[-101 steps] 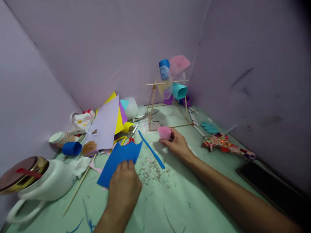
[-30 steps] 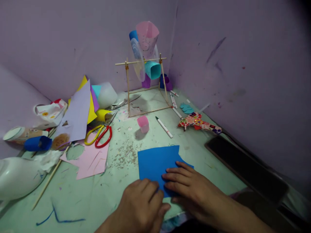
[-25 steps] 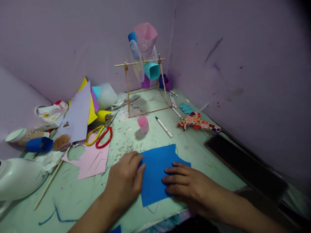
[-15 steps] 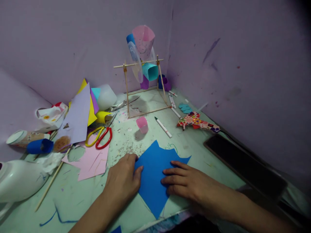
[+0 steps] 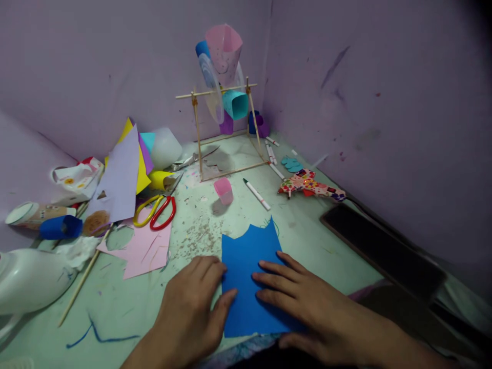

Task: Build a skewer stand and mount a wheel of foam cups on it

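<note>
A blue sheet of paper (image 5: pixel 246 261) with a curved, cut upper edge lies near the table's front edge. My left hand (image 5: pixel 196 302) rests at its left side, the thumb on the paper and the fingers along the edge. Spread fingers of my right hand (image 5: pixel 292 292) lie on the right part of the sheet. Beyond the paper are a small pink cup (image 5: pixel 223 191) and a white marker (image 5: pixel 257 194).
A stick frame (image 5: pixel 235 171) carrying a wheel with paper cups stands at the back. Scissors (image 5: pixel 163 213), pink paper (image 5: pixel 154 248) and a white bottle (image 5: pixel 34 282) are left. A patterned glue gun (image 5: pixel 311 187) and dark phone (image 5: pixel 380 251) are right.
The blue paper has turned, so its sides now run nearly straight away from me. Both hands have shifted with it, and the view has tilted slightly.
</note>
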Tool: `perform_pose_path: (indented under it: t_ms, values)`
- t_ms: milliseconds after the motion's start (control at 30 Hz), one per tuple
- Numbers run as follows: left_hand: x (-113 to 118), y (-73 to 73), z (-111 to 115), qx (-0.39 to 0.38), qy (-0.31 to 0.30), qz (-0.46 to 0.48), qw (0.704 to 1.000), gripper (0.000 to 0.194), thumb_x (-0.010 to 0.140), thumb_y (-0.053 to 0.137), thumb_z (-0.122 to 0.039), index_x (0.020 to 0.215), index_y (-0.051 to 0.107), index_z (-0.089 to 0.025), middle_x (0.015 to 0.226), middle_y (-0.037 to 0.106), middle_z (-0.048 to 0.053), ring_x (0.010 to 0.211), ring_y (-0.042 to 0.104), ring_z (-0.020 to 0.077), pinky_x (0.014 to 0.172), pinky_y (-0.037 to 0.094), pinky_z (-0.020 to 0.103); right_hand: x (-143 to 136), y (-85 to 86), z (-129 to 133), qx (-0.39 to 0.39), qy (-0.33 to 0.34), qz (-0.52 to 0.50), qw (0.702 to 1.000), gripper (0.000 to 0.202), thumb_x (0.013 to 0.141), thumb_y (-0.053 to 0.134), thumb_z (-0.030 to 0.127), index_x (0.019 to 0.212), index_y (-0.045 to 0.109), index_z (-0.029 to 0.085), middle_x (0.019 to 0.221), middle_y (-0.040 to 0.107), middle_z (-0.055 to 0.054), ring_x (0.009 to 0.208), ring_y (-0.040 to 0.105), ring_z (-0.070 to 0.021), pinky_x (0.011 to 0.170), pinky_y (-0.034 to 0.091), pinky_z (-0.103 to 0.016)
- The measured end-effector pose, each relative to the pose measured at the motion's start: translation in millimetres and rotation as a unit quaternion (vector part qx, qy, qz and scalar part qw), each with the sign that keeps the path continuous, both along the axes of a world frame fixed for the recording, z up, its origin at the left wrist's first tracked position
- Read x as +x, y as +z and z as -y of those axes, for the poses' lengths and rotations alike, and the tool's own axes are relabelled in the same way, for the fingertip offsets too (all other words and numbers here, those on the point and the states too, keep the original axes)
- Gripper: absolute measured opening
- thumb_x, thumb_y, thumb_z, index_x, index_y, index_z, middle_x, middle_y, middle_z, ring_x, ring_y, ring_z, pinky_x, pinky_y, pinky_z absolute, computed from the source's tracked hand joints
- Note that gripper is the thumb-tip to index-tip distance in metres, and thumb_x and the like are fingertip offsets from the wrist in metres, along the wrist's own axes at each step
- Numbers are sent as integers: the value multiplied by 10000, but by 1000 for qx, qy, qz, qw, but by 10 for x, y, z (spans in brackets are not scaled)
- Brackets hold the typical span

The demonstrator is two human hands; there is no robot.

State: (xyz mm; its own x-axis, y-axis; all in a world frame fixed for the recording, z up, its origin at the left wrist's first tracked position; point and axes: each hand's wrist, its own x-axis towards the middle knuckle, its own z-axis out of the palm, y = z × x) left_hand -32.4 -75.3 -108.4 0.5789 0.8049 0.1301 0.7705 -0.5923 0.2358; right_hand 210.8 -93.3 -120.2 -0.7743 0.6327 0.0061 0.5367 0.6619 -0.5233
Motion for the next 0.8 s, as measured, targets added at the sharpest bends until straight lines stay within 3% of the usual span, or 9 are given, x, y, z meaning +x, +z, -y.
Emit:
perform_pose_path:
  t_ms: [100,167,233,333,433,567,700,800]
  values:
    - [-31,-122,42,45,-162,13,986,614,762,572,-413,1287,425,-130,1278,575,176,1134,558,306,889,473,472,56,-76,36,40,-11,-48,998,487,870,538,427,1278,513,161,1348,529,-118,1300,421,-254,1117,243,-541]
    - [-21,-260,91,43,-187,-9,981,754,716,603,-436,1350,351,-114,1299,564,181,1149,551,321,917,448,502,89,-129,65,73,-21,-74,994,440,866,557,395,1226,548,142,1292,576,-125,1255,476,-233,1113,281,-501]
    - [-11,-391,134,51,-184,-16,982,770,708,602,-437,1361,344,-121,1324,542,181,1182,528,325,948,416,513,117,-177,96,103,-38,-99,989,389,855,579,377,1159,583,134,1228,621,-123,1203,524,-219,1096,325,-467]
    - [-14,-488,161,95,-188,4,978,608,760,559,-422,1285,448,-136,1315,554,171,1207,510,315,951,412,501,146,-226,138,130,-75,-136,979,356,830,617,380,1085,609,133,1151,661,-113,1141,564,-209,1056,384,-432]
    - [-21,-457,153,123,-174,69,975,373,826,502,-312,1157,542,-144,1224,629,143,1162,551,283,918,447,474,153,-237,157,128,-102,-164,973,313,821,632,361,1042,624,139,1095,681,-100,1080,588,-210,995,434,-417]
    - [14,-318,128,89,-124,167,974,175,843,535,-222,1003,596,-186,1053,714,84,1064,619,219,890,503,391,122,-211,151,97,-157,-213,959,164,852,585,248,979,641,160,983,704,-73,961,614,-190,850,501,-369]
    - [106,-168,69,62,-40,203,976,140,856,548,-269,916,639,-180,848,748,49,819,698,158,737,571,254,62,-214,163,80,-217,-251,940,169,866,537,189,1012,623,179,855,705,-50,830,637,-170,740,531,-327]
    - [160,-124,26,23,48,209,976,197,843,557,-330,922,654,-178,746,745,18,634,698,129,605,572,194,16,-267,185,81,-294,-235,923,282,875,527,201,1154,556,172,906,700,-66,790,660,-157,688,552,-290]
